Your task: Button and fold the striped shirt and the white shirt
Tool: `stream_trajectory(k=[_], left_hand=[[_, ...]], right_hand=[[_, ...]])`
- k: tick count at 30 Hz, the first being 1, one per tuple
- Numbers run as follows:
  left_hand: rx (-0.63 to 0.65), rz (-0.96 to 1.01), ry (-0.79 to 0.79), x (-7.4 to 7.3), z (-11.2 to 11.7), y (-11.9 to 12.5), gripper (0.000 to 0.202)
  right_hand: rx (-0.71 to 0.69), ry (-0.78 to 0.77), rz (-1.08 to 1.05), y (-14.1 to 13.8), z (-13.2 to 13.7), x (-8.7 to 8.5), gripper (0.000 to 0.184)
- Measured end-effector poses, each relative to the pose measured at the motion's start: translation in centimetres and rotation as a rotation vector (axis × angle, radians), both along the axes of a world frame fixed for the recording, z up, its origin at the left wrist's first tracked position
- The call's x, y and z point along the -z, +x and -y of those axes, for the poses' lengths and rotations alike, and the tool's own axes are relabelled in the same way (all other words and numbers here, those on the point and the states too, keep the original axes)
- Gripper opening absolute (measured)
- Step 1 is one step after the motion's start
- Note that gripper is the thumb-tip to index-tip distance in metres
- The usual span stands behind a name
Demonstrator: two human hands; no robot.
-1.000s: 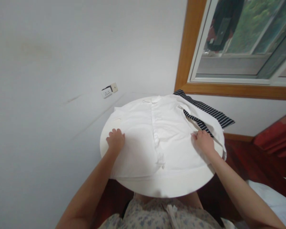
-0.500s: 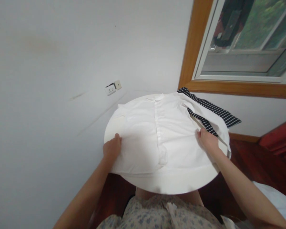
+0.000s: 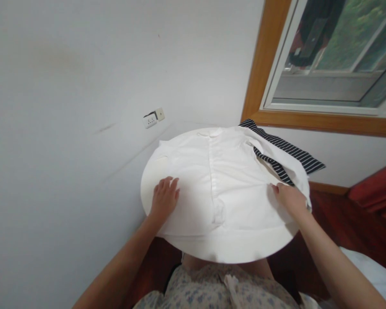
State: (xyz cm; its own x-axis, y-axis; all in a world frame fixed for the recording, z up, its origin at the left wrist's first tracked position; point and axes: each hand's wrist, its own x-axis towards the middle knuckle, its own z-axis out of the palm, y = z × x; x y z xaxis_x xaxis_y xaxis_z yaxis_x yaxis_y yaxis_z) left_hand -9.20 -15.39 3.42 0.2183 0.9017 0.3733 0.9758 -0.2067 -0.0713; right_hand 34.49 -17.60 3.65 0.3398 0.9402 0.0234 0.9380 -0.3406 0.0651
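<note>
A white shirt (image 3: 225, 180) lies spread flat over a round white table (image 3: 244, 249), its button strip running down the middle. My left hand (image 3: 164, 198) rests flat on the shirt's left half, fingers stretched out. My right hand (image 3: 289, 198) lies on the shirt's right edge, fingers closed on the cloth there. A black-and-white striped garment (image 3: 286, 154) lies partly under the shirt at the table's far right.
A white wall with a socket (image 3: 152, 118) stands behind the table. A wood-framed window (image 3: 324, 120) is at the upper right. Dark red wooden floor (image 3: 341, 223) and a red object (image 3: 376, 189) lie to the right, with white bedding (image 3: 373, 274) at the lower right.
My left hand moved from the shirt's left edge inward and flattened on the cloth. My right hand slid slightly right and down along the shirt's edge.
</note>
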Motion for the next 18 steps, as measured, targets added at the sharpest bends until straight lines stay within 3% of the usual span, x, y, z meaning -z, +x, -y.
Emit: stream_trajectory(k=[3,5,9,14,18], left_hand=[[0.285,0.054,-0.088,1.3,0.2,2.4,0.041],[0.348,0.075,-0.133,2.4,0.4,3.4,0.044],[0.334,0.098,-0.143,3.8,0.8,3.8,0.048],[0.328,0.079,-0.163,3.4,1.2,3.2,0.049],[0.3,0.075,-0.164,3.5,1.2,3.0,0.049]], right_hand=[[-0.033,-0.004,0.012,-0.8,1.4,-0.4,0.041],[-0.049,0.011,0.026,-1.2,2.2,-0.5,0.037],[0.012,0.033,0.059,-1.0,3.0,0.1,0.04],[0.005,0.05,0.079,0.3,3.3,1.2,0.042],[-0.011,0.015,0.069,0.9,3.8,1.0,0.043]])
